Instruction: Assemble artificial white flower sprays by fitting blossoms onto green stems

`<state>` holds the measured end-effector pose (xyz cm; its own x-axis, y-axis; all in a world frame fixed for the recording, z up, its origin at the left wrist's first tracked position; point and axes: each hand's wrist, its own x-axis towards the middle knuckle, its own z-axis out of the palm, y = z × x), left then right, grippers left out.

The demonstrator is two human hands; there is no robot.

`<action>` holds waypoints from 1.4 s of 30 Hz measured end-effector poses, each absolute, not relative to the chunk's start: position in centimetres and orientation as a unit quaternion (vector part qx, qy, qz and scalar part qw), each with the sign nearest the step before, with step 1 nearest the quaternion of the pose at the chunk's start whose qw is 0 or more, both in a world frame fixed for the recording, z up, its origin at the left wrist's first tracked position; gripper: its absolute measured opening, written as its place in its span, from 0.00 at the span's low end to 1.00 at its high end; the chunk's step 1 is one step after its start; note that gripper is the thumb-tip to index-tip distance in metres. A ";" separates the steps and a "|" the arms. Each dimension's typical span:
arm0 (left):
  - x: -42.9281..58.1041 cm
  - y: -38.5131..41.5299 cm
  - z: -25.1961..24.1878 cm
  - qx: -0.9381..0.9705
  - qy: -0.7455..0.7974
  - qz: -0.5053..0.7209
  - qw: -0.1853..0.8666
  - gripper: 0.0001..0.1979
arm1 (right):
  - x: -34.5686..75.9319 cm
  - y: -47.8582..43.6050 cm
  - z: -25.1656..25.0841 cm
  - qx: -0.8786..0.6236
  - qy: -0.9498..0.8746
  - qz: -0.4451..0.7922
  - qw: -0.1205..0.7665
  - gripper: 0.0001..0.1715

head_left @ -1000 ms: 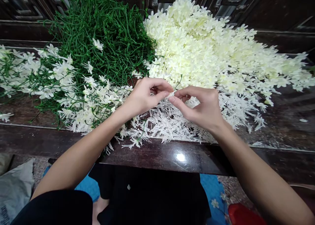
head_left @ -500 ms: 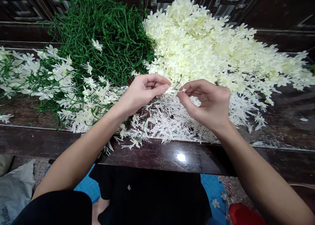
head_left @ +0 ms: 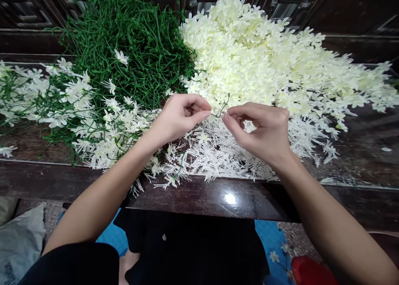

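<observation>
Between my two hands is a thin green plastic stem (head_left: 225, 105) with a forked tip. My left hand (head_left: 182, 116) pinches one end of it between thumb and fingers. The thumb and forefinger of my right hand (head_left: 262, 127) are pressed together on a small white stamen piece (head_left: 225, 112) at the stem. Under both hands lies a heap of white stamen pieces (head_left: 230, 160), with a single petal blossom (head_left: 203, 138) on top. Behind my right hand rises a large pile of cream petal blossoms (head_left: 249, 60).
A tangled heap of green stems (head_left: 134, 48) lies at the back left. White artificial flowers on stems (head_left: 115, 127) spread along the left. All rest on a dark wooden bench (head_left: 205, 193) against carved panels. A grey-white sack (head_left: 25, 239) and a red item (head_left: 311, 270) are below.
My left fingers have shifted slightly left and closed more tightly. A petal blossom now shows on the stamen heap below them. My right hand has moved slightly left, still pinching.
</observation>
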<state>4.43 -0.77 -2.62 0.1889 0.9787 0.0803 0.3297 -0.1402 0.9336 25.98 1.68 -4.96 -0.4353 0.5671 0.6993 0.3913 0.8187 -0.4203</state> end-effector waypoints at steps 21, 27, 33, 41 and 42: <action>3.8 -1.0 -2.1 0.783 0.485 0.241 0.306 0.09 | 26.6 1.7 -4.3 -0.237 -0.869 0.076 0.427 0.13; 3.9 -1.0 -1.9 0.758 0.485 0.295 0.321 0.07 | 26.1 1.3 -4.8 -0.211 -0.902 0.150 0.345 0.12; 4.3 -1.1 -2.5 0.746 0.479 0.319 0.336 0.06 | 25.8 0.9 -4.9 -0.203 -0.901 0.152 0.353 0.10; 5.0 -1.3 -2.4 0.682 0.485 0.350 0.421 0.06 | 25.6 0.9 -4.9 -0.204 -0.893 0.158 0.368 0.13; 5.0 -1.3 -2.4 0.673 0.485 0.351 0.434 0.07 | 25.6 0.9 -4.9 -0.209 -0.892 0.160 0.369 0.13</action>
